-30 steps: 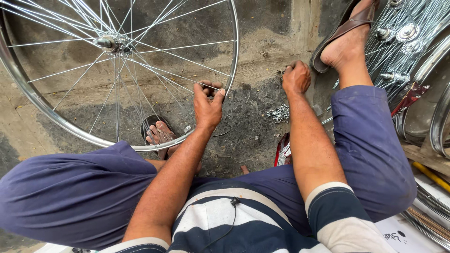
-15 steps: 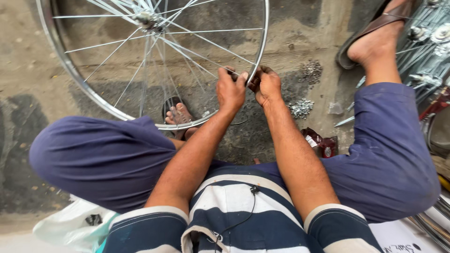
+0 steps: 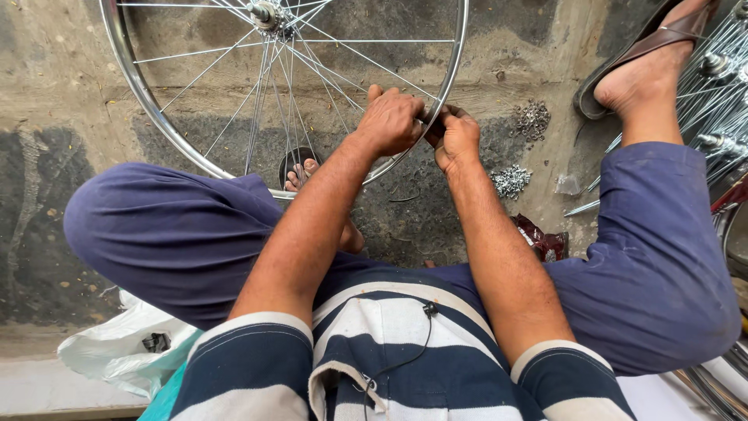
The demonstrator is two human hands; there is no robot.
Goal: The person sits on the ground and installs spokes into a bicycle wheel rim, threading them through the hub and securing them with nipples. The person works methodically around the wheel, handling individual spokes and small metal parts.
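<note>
The floor is rough concrete (image 3: 62,117), stained with a dark patch (image 3: 31,234) toward nine o'clock. Small heaps of metal nipples (image 3: 510,181) lie at two o'clock. A white plastic bag (image 3: 117,355) sits at seven o'clock, spare spoked wheels (image 3: 721,101) stacked at three. Flat daylight.

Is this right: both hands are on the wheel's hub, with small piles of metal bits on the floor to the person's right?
Not quite. In the head view the left hand and right hand meet at the rim of the wheel, not the hub, which sits untouched near the top edge. The small piles of metal bits do lie on the floor to the person's right.
</note>
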